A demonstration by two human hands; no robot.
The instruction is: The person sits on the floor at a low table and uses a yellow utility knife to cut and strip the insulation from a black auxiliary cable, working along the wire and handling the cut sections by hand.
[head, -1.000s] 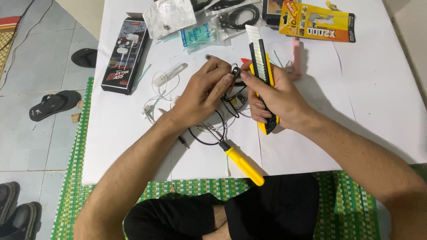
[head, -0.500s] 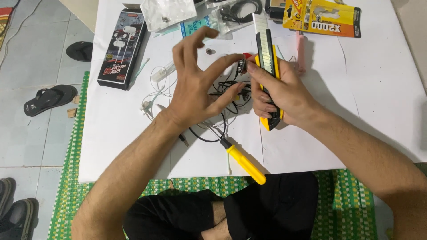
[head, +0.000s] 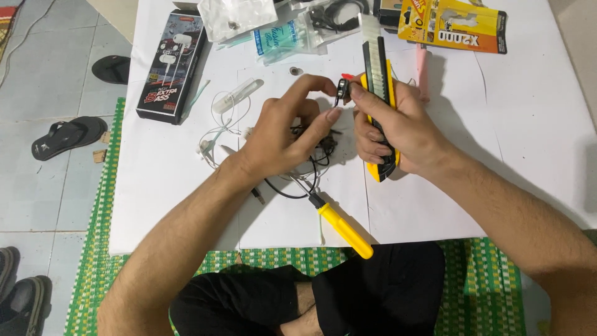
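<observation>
My right hand [head: 398, 127] grips a yellow and black utility knife [head: 377, 81] with its blade extended and pointing away from me. My left hand [head: 289, 130] pinches a small black earbud piece [head: 343, 90] between thumb and forefinger, right beside the knife blade. My right forefinger touches the same piece. A black cable [head: 308, 171] trails from under my left hand down onto the white tabletop [head: 497, 124]. A yellow-handled screwdriver [head: 339, 225] lies just below the hands.
A black earphone box [head: 171, 65] lies at the upper left, white earphones [head: 224, 115] beside it. Plastic bags [head: 249, 15], a cotton swab pack [head: 280, 40] and an orange blister card [head: 451, 25] sit at the back. Sandals [head: 65, 137] rest on the floor left.
My left hand closed from spread fingers into a pinch on the small black piece and lifted it up beside the blade. The right hand with the knife stayed roughly in place.
</observation>
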